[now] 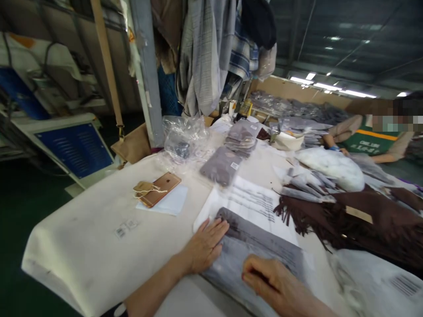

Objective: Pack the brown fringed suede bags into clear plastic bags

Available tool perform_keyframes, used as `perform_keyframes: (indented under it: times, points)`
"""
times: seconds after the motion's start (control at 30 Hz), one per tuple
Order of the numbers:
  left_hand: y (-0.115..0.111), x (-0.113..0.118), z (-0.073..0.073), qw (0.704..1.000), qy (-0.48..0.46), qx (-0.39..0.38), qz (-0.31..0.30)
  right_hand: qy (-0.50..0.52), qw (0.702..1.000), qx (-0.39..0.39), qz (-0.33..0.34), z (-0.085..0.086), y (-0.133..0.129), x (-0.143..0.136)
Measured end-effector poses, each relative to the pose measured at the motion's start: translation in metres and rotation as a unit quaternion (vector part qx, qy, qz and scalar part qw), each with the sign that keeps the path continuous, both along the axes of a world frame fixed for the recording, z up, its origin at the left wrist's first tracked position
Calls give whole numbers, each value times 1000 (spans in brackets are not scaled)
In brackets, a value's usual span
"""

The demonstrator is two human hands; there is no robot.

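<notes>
A grey folded item in a clear plastic bag (pixel 231 255) lies at a slant near the table's front edge, partly over a white printed sheet (pixel 253 198). My left hand (pixel 206 246) rests flat on the bag's left end, fingers stretched out. Curled over the middle of the bag is my right hand (pixel 271 277), its thumb and fingertips drawn together; whatever they may hold is too small to make out. Beyond the sheet sits a bagged grey item (pixel 221 166) with a small white label.
A phone (pixel 165 187) with a tan tag lies on the left. Crumpled clear plastic (pixel 183 138) and stacked bags (pixel 243 132) are farther back. Dark brown fringed cloth (pixel 363 215) and a white bundle (pixel 330 167) lie right. A person in a green apron (pixel 370 141) is across the table.
</notes>
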State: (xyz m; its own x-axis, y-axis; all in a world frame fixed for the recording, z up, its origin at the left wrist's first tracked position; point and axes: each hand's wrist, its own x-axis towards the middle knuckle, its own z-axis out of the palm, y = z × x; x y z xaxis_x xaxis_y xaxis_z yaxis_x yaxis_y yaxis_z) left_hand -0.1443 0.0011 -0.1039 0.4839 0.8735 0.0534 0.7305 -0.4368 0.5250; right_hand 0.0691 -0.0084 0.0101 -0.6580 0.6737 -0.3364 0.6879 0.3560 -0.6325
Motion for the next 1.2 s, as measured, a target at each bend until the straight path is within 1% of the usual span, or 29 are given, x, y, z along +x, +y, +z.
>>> perform_keyframes:
  times: [0.03,0.1,0.17,0.27,0.4,0.53,0.7,0.8,0.93,1.0,1.1,1.2]
  points:
    - [0,0,0,1000,-9,1,0,-12,1000,-6,27,0,17,-9]
    - [0,-1,-1,1000,-25,2,4,-45,998,5,42,-7,44,-21]
    - [0,-1,-2,999,-37,-2,9,-78,995,10,55,-15,61,-27]
    - [0,-1,-2,999,-48,-10,10,-100,992,6,73,-22,72,-30]
    - [0,-1,-1,999,-47,-11,10,-129,987,11,91,-20,78,-37]
    - [-1,-1,-1,999,-41,-13,11,-167,982,42,82,-27,85,-40]
    - [-2,0,-1,999,-38,-8,13,-210,974,79,40,-38,89,-45]
    - [-1,1,-3,999,-28,-2,17,-238,966,97,6,-37,84,-52]
    - [-1,1,-9,1000,-2,20,12,-261,956,121,-65,-33,75,-56]
    - [-1,0,-14,999,12,46,9,-257,952,129,-105,-34,74,-51]
    - [0,0,-23,994,35,107,13,-253,941,150,-166,-36,79,-36]
    - [3,0,-30,982,48,180,16,-241,925,203,-214,-32,76,-22]
